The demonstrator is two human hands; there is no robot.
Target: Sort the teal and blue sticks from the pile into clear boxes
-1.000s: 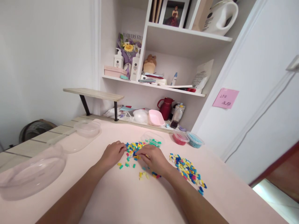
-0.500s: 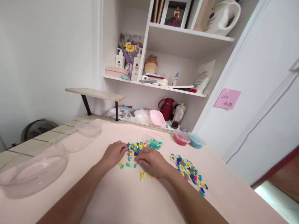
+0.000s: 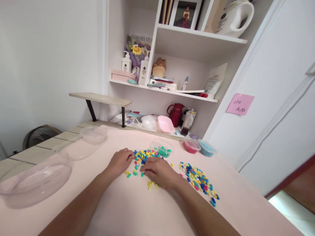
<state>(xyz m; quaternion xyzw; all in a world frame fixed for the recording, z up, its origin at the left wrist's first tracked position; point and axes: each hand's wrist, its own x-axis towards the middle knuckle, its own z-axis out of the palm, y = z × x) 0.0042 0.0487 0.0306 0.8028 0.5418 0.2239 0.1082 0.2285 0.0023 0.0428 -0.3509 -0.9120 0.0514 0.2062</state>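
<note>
On the pink tabletop [image 3: 137,209], left hand [image 3: 119,161] curls loosely, right hand [image 3: 158,170] flat, both empty-looking, touching 2 heaps of small multicoloured plastic beads [image 3: 144,155].

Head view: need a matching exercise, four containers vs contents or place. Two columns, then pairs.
1. red tub
2. blue tub
3. small clear box
4. large clear bowl

a. near left corner of the table
b. green pieces inside
c. farthest right, beside the wall
d. between the clear box and the blue tub

Pairs: 1-d, 2-c, 3-b, 4-a
</note>
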